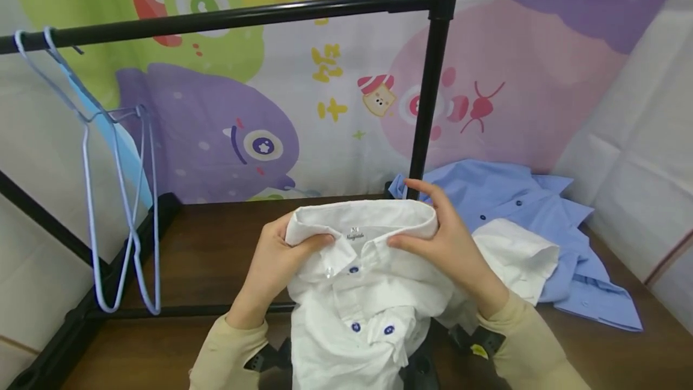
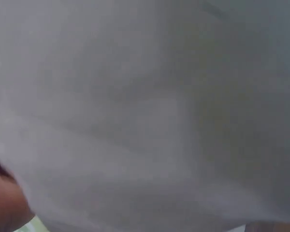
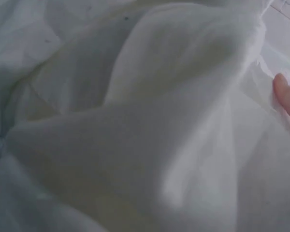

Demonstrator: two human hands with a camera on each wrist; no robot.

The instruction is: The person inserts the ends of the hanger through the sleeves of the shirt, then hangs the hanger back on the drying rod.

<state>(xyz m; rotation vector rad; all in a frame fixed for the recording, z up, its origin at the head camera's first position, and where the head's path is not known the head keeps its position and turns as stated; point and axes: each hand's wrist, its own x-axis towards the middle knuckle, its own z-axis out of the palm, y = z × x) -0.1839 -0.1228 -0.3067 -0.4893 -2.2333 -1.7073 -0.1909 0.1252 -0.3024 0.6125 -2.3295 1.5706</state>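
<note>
A white shirt (image 1: pixel 373 294) with dark blue buttons hangs between the two hands, its collar (image 1: pixel 363 212) uppermost and a size label showing inside. At the collar's left end the left hand (image 1: pixel 278 257) pinches the cloth, thumb in front. The right hand (image 1: pixel 452 245) grips the other end the same way, its index finger raised above the edge. White fabric (image 2: pixel 111 121) fills nearly all of the left wrist view, blurred. Folds of the shirt (image 3: pixel 183 121) cover most of the right wrist view, where a fingertip (image 3: pixel 285 94) shows at the right edge.
Two light blue hangers (image 1: pixel 116 197) hang from the black rack's bar (image 1: pixel 243 14) at the left. A blue shirt (image 1: pixel 520 209) lies crumpled on the brown tabletop (image 1: pixel 216 257) at the right, partly under a white sleeve. A black upright (image 1: pixel 430 83) stands behind the hands.
</note>
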